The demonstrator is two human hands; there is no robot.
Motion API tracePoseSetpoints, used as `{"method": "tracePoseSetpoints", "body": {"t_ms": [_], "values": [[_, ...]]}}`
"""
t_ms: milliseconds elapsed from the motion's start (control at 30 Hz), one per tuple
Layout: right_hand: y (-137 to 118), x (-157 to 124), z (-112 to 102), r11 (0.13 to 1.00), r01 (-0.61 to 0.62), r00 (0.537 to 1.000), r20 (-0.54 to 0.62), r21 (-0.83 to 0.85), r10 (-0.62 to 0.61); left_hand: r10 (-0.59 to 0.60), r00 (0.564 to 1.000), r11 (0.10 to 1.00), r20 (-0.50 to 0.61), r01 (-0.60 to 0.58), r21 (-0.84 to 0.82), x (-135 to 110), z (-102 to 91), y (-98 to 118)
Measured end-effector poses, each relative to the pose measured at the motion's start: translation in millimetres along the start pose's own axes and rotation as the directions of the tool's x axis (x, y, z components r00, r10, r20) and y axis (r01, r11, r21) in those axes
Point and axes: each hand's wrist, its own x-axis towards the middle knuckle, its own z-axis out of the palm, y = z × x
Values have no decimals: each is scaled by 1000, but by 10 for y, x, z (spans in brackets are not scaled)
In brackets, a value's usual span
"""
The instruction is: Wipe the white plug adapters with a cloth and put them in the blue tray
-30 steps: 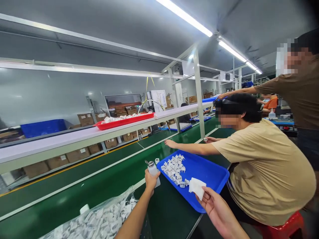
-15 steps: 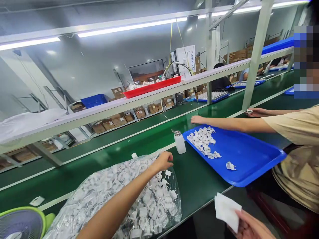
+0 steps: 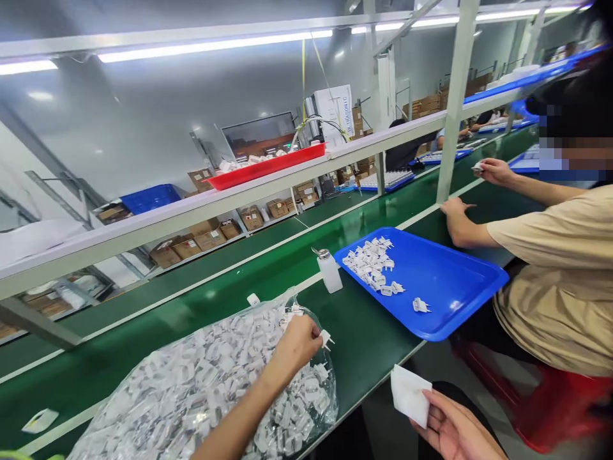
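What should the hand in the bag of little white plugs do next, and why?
Probably lift the left hand with its pinched white plug clear of the bag and bring it over to the white wipe in the right hand: the plug is already in its grip, and the wipe is held ready nearby.

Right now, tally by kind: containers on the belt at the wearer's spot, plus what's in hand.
Bag of plugs: 1
Pump bottle: 1
Blue tray: 1
Plug, left hand: 1
White wipe, right hand: 1
Total: 5

A blue tray [image 3: 454,281] lies just beside a white bottle [image 3: 330,273].
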Motion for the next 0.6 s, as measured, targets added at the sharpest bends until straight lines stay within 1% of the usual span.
{"method": "tracePoseSetpoints", "body": {"t_ms": [100,167,233,300,400,467,500,533,567,600], "values": [[56,22,32,1000,31,1000,-1,1,-31,-75,993,994,-86,68,-83,-192,327,249],[87,50,74,999,48,999,12,-9,-48,-116,984,986,-132,98,-136,-252,577,415],[105,77,111,997,75,997,17,-27,-74,-133,977,977,-167,101,-188,-264,779,554],[112,97,123,991,115,993,14,-71,-114,-124,973,967,-195,74,-243,-268,892,637],[105,119,90,958,201,979,5,-205,-205,-87,966,948,-244,5,-318,-318,921,624],[94,149,71,900,278,955,0,-336,-295,-64,960,938,-272,-34,-344,-364,921,546],[89,173,75,851,327,935,12,-410,-354,-51,957,933,-285,-56,-356,-376,932,500],[88,206,92,787,387,906,40,-481,-421,-29,953,922,-301,-91,-377,-376,956,456],[92,246,123,706,453,868,87,-544,-489,1,947,905,-320,-137,-403,-361,990,419],[103,294,167,613,522,820,151,-593,-553,35,939,882,-341,-189,-431,-335,1032,390]]}}
